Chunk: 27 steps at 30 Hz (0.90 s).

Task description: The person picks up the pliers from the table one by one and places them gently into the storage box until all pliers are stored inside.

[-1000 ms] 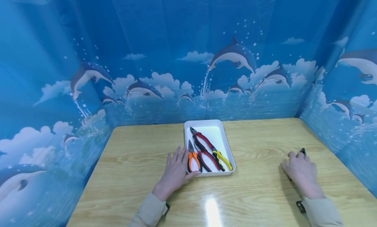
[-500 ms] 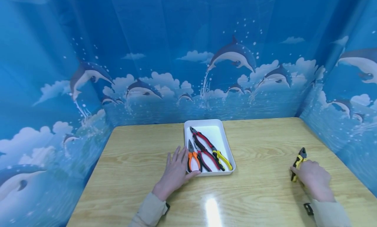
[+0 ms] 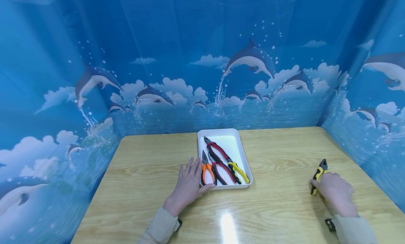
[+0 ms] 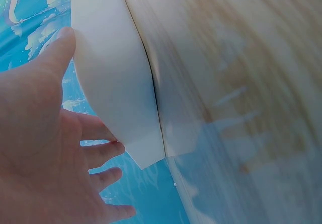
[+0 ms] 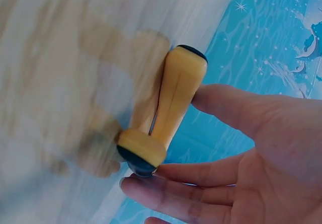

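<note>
In the head view my right hand [image 3: 335, 192] holds a pair of yellow-and-black pliers [image 3: 319, 176] near the table's right side, the dark jaws pointing away from me. The right wrist view shows the pliers' yellow handles [image 5: 180, 83] between thumb and fingers, close to the tabletop. At the near left corner of a white tray [image 3: 245, 156], my left hand [image 3: 186, 186] lies with spread fingers touching the rim. In the left wrist view, its thumb and fingers [image 4: 103, 153] meet the tray's outer wall [image 4: 110, 73]. Nothing is gripped there.
Inside the tray lie orange-handled needle-nose pliers [image 3: 208, 171], red-and-black-handled pliers [image 3: 219, 149], more red-and-black handles [image 3: 226, 171] and yellow-and-black handles [image 3: 241, 172], partly overlapping. The wooden table [image 3: 152, 159] ends at a dolphin-print curtain [image 3: 177, 61] behind and at both sides.
My right hand, earlier covering most of the pliers, has shifted right and towards me; the pliers' yellow handles now show in its grip. My left hand and the tray have stayed put.
</note>
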Each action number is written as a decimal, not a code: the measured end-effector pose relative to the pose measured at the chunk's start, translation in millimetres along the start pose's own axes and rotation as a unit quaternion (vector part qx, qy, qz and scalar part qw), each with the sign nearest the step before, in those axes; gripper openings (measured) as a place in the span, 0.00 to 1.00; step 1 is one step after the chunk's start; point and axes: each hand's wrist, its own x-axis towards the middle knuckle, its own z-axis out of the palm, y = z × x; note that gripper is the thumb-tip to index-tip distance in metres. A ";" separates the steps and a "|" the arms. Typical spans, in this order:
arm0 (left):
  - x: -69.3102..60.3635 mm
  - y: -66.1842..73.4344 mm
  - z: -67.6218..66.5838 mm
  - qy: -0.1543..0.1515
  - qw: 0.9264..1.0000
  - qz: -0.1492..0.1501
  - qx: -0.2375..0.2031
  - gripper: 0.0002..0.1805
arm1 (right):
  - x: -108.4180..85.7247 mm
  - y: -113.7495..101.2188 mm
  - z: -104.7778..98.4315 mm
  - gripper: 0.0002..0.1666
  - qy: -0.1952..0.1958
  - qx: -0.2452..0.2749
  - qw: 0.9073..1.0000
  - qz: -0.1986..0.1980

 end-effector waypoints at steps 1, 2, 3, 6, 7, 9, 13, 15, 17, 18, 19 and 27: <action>0.0 0.1 0.1 0.000 1.000 0.000 -0.001 0.53 | -0.1 -0.9 -0.2 0.34 0.000 -0.001 1.000 -0.003; 0.0 0.3 0.0 0.000 1.000 -0.001 0.000 0.53 | 0.0 -1.7 -0.1 0.34 -0.001 -0.002 1.000 -0.007; -0.1 0.4 0.1 0.001 1.000 -0.001 -0.001 0.54 | 0.3 -2.7 0.1 0.34 -0.001 -0.004 1.000 -0.009; -0.4 0.5 0.3 0.003 1.000 -0.001 0.000 0.54 | 1.3 -5.4 0.7 0.33 0.005 -0.008 1.000 -0.020; -0.7 0.4 0.4 0.003 1.000 -0.001 0.000 0.54 | 1.8 -6.3 1.3 0.33 0.005 -0.009 1.000 -0.021; -1.0 0.3 0.5 0.002 1.000 -0.001 0.001 0.54 | 2.7 -8.2 2.2 0.33 0.008 -0.014 1.000 -0.024; -0.6 -0.5 1.6 0.008 1.000 0.004 0.006 0.54 | 2.9 -12.2 2.1 0.34 0.020 -0.018 0.999 -0.039; -0.6 -0.8 2.0 0.011 1.000 0.005 0.008 0.54 | 2.1 -14.3 2.1 0.34 0.030 -0.017 0.998 -0.049; -0.5 -1.1 2.2 0.010 1.000 0.004 0.010 0.54 | 1.2 -16.3 2.4 0.34 0.039 -0.015 0.997 -0.061; -0.5 -1.2 2.3 0.009 1.000 0.003 0.010 0.54 | 0.8 -17.5 2.8 0.34 0.041 -0.014 0.997 -0.065; -0.4 -1.2 2.4 0.009 1.000 0.003 0.010 0.54 | 0.5 -18.6 3.3 0.34 0.044 -0.013 0.997 -0.067; -0.5 -0.7 3.0 0.007 1.000 0.003 0.005 0.53 | -0.3 -26.5 4.6 0.31 0.063 -0.019 0.994 -0.091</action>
